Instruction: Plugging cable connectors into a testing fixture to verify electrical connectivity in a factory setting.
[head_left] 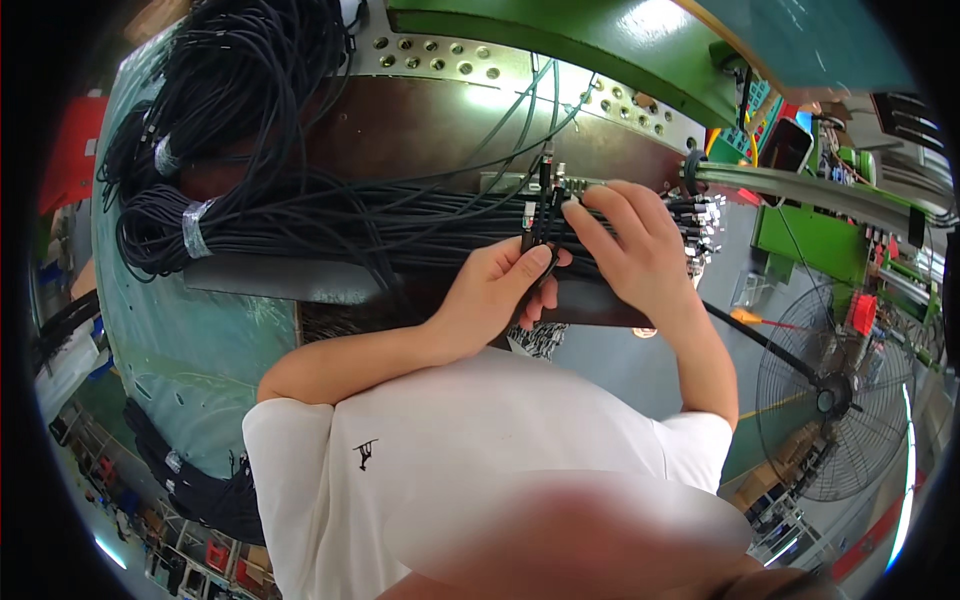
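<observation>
My left hand [503, 283] is closed around a few black cables, its thumb pressed over them. Their metal-tipped connectors [546, 172] point up and away from me, above the fist. From the right, my right hand [637, 243] reaches in with bent fingers, thumb and fingertips pinched at one of these connectors; the exact contact is partly hidden. Under both hands lies a long bundle of black cables [330, 218], running left to right, with many silvery connector ends [703, 225] at its right end.
Coiled black cables [250, 70] are heaped at the far left, beside a bundle wrapped with clear tape [195, 228]. A green machine beam [570, 40] crosses the back above a metal plate with holes [440, 55]. At the right stand a metal rail [800, 180] and a floor fan [832, 395].
</observation>
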The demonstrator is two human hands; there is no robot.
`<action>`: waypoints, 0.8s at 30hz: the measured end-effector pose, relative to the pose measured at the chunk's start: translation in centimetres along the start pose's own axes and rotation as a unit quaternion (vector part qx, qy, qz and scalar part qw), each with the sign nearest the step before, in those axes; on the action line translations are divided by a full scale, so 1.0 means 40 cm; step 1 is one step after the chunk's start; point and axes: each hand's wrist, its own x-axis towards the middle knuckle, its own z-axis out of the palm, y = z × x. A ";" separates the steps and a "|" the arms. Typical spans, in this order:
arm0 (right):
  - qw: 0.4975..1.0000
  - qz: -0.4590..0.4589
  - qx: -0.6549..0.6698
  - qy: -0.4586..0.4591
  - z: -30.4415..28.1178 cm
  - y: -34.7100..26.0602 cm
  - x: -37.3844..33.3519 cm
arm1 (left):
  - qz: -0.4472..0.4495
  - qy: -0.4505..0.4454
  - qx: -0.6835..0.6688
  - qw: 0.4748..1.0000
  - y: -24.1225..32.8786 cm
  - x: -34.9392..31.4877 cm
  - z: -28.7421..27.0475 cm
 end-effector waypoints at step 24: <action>0.949 0.188 0.249 0.048 0.136 -0.012 0.036 | 0.018 -0.064 0.007 0.998 0.066 -0.064 -0.043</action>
